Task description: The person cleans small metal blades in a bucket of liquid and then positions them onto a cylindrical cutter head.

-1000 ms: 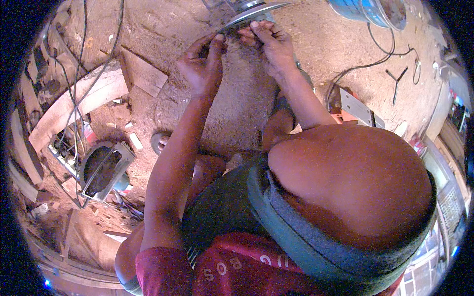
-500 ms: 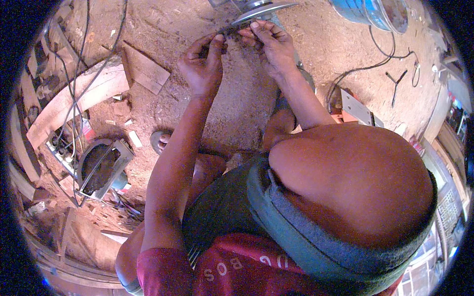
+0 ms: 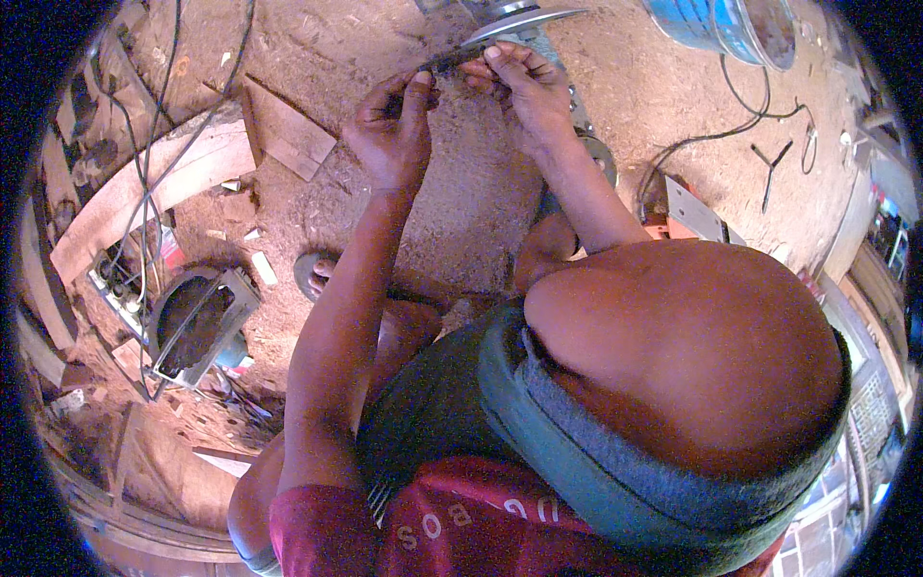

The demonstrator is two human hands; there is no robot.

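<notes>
A thin dark strip (image 3: 450,61), perhaps metal, spans the gap between my two hands. Its left end is pinched by my left hand (image 3: 396,130), thumb on top and fingers curled under. My right hand (image 3: 531,94) grips the other end, with the thumb pressed along it. Just beyond the right fingertips is a round grey disc (image 3: 524,23) on a machine; whether the strip touches it I cannot tell. Part of the machine's base (image 3: 580,111) shows past my right wrist.
A blue drum (image 3: 707,27) lies at the far right, near a black cable (image 3: 702,137) and a Y-shaped tool (image 3: 770,171). To the left are a curved wooden board (image 3: 159,188), hanging cables (image 3: 146,183) and a dark round container (image 3: 154,332). Wood scraps litter the dirt floor.
Both hands keep their hold on the strip and have shifted only slightly. The surroundings have moved a little in the picture.
</notes>
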